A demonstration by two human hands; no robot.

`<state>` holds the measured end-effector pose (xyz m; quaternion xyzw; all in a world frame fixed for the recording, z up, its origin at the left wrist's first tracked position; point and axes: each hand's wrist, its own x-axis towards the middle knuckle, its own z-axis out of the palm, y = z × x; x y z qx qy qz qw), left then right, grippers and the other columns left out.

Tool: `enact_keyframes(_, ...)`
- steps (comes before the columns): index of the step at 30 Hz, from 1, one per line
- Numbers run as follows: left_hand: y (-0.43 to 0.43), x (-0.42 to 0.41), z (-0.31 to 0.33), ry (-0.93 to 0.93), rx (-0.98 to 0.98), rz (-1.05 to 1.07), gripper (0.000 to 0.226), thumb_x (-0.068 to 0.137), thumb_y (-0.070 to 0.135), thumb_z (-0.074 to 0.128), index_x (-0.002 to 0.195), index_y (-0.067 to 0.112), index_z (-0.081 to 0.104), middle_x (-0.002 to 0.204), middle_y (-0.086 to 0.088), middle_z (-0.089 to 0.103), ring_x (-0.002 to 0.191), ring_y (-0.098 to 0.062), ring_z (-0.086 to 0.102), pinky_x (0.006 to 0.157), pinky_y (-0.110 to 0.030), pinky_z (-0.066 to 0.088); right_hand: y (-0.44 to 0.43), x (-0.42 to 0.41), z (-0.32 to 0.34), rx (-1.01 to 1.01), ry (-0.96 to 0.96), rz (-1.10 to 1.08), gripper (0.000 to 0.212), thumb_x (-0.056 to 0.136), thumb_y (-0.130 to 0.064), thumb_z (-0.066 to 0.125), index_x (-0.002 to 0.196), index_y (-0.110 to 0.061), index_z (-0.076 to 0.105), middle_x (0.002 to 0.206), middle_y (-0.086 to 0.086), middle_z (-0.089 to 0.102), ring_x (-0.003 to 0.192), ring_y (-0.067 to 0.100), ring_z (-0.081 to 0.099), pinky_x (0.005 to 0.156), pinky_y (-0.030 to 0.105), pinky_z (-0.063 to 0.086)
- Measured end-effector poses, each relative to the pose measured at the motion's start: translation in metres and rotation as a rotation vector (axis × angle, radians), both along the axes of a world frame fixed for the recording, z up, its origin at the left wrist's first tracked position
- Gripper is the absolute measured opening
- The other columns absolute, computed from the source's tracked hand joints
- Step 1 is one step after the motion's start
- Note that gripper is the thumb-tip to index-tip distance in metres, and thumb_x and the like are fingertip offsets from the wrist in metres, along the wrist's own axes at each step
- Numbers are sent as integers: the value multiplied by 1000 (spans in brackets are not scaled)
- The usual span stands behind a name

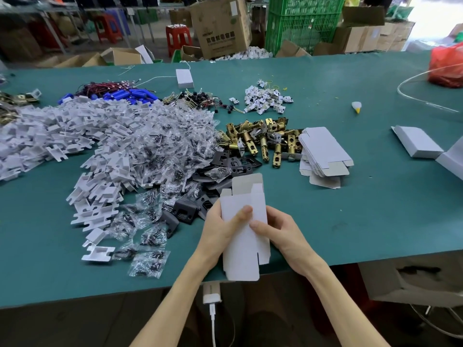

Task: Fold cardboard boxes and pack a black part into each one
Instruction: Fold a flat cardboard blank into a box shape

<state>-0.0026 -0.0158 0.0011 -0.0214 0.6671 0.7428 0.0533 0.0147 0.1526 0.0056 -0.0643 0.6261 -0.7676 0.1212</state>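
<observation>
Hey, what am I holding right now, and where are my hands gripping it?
A flat white cardboard box blank. The left hand and right hand grip its long side edges near the middle, thumbs on its face.

Bare green desk (375, 221) lies open along the near edge toward the right, between a stack of flat cartons (325, 151) and white boxes (416, 141) at the right edge. Leftward, touching heaps of white plastic pieces (62, 136), clear bags (160, 151), black plates (241, 169) and brass latches (263, 139) block the middle; a held cardboard box (244, 249) overhangs the near edge.
</observation>
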Motion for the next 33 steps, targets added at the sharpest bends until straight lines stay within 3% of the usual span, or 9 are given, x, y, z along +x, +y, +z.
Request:
enact_keyframes(4,-3,-1,-1,-4,40,-24,44,94,46,62,115,8,67,111,-20,73,94,-28,70,82,-50,57,3,-2,-4,-123,-42,-57,42,94,-19,67,136,-21,62,131,9,69,121,31,66,93,39,57)
enact_keyframes(8,-3,1,-2,26,-20,3,33,104,36,58,112,6,68,106,-24,71,88,-26,67,75,-46,57,4,-2,-5,-83,9,-21,45,99,-11,65,142,-23,58,136,7,66,125,28,64,100,40,56)
enact_keyframes(12,-6,-1,-6,5,-14,19,26,108,23,52,114,4,68,108,-21,75,91,-30,72,82,-57,59,3,-2,-7,-96,-13,-109,46,88,-10,76,132,-18,64,127,10,71,119,31,67,94,39,58)
enact_keyframes(18,-6,0,-5,6,82,53,35,93,33,68,110,2,69,105,-17,78,88,-26,74,76,-46,62,2,-2,-10,-102,-5,-169,42,86,-14,79,125,-15,67,121,11,73,112,31,70,90,39,60)
enact_keyframes(21,-7,-1,-6,15,119,58,34,92,31,72,112,4,68,107,-16,77,89,-24,74,74,-42,63,0,-1,-10,-73,-9,-202,37,87,-24,77,121,-11,68,116,13,75,109,32,72,90,42,60)
enact_keyframes(24,-6,0,-6,23,92,27,30,92,29,78,111,7,69,104,-10,78,88,-21,74,71,-36,62,-2,0,-11,-4,2,-290,33,83,-21,79,112,-7,68,106,11,77,101,33,73,86,45,61)
enact_keyframes(28,-5,0,-7,46,52,16,20,95,17,74,111,5,69,104,-9,79,88,-20,75,70,-32,61,-2,0,-13,45,32,-350,25,85,-11,79,106,-4,67,98,10,77,92,28,74,81,44,62)
enact_keyframes(33,-5,-1,-9,46,57,54,20,96,15,73,112,4,69,105,-9,79,90,-21,76,70,-30,60,-1,1,-11,26,24,-313,28,88,-21,74,113,-10,69,103,9,78,95,27,75,77,37,63)
